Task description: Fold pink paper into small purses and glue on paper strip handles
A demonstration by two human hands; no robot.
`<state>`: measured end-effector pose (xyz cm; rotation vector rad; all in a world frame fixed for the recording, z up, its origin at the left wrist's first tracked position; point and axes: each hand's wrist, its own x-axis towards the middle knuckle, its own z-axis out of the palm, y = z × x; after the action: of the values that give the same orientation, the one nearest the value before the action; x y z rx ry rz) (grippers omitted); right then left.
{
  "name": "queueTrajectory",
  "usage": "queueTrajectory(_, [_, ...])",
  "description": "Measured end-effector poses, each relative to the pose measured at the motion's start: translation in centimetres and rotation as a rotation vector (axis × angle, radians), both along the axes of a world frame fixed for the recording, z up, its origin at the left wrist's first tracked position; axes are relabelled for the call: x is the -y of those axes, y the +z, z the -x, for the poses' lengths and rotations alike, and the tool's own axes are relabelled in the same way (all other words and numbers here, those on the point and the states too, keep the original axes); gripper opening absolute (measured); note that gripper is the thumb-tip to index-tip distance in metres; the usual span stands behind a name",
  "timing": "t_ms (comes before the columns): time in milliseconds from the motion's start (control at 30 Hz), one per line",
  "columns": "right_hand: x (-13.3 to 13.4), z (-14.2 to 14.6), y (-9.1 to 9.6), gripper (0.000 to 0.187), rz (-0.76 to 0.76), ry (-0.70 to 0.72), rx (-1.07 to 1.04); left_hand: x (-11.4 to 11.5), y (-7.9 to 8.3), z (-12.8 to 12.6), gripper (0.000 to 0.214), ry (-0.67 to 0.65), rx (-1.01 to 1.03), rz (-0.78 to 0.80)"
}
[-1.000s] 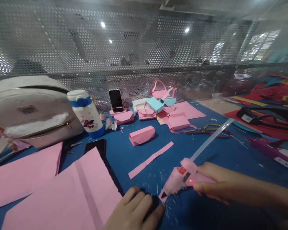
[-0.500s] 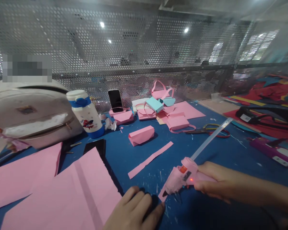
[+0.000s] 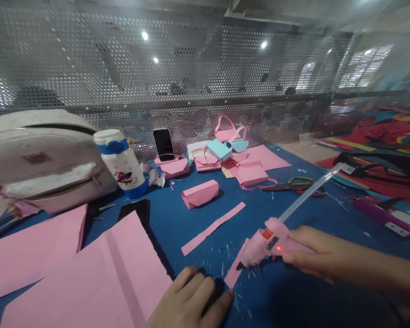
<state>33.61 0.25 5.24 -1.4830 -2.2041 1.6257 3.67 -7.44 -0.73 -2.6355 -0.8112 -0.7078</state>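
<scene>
Your right hand point(image 3: 307, 254) grips hot-glue gun point(image 3: 256, 248) over pink paper strip point(image 3: 233, 276); your left hand point(image 3: 193, 297), pinch unclear, touches strip's end. Loose hold could let nozzle point(image 3: 239, 265) drag strip.

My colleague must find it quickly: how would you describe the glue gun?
On the blue table, at lower right, find the right hand. The pink glue gun is in its grip. Unlike the pink strips nearby, it shows a glowing red light.
</scene>
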Motion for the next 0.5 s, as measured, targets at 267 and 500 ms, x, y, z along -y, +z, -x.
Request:
queueTrajectory(267, [-0.5, -1.2, -0.4, 0.057, -0.039, -0.026, 0.007, 0.0, 0.1, -0.3, 0.039, 0.015, 0.019, -0.005])
queueTrajectory(500, [-0.7, -2.1, -0.3, 0.053, -0.050, -0.076, 0.005, 0.0, 0.2, -0.2, 0.040, 0.011, 0.009, -0.006])
